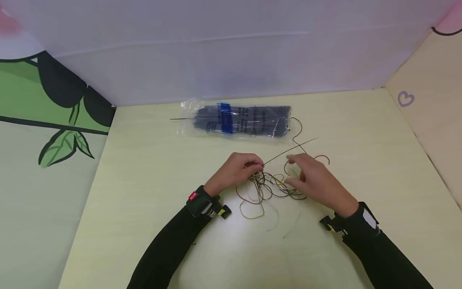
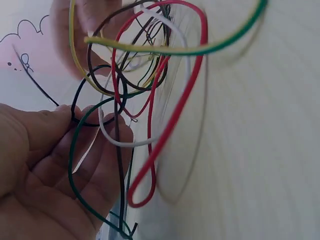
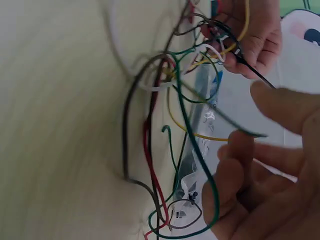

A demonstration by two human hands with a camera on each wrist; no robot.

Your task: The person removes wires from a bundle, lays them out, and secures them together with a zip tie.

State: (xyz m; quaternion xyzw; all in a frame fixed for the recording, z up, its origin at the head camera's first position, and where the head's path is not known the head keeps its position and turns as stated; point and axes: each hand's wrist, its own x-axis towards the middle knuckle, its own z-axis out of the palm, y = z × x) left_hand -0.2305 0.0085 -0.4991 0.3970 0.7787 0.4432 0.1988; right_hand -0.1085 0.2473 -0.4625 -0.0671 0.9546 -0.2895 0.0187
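Note:
A tangle of thin wires [image 1: 267,186] in red, green, yellow, white and dark colours lies between the two hands. My left hand [image 1: 240,170] pinches a black cable tie [image 1: 285,152] at the tangle's upper left, its straight tail pointing up and right. Seen from the left wrist, thumb and fingertips hold the tie beside looped wires, a red wire [image 2: 172,124] hanging nearest. To the right, my right hand [image 1: 317,182] has thumb and fingers spread apart near the tail. A green wire's end [image 3: 257,135] overlaps its fingers in the right wrist view.
Behind the hands lies a clear plastic bag [image 1: 249,120] of dark cable ties with a blue label, one thin black piece sticking out at its left. A pale wall [image 1: 216,68] stands along the table's [image 1: 144,168] back edge, and a side panel [image 1: 426,112] rises at right.

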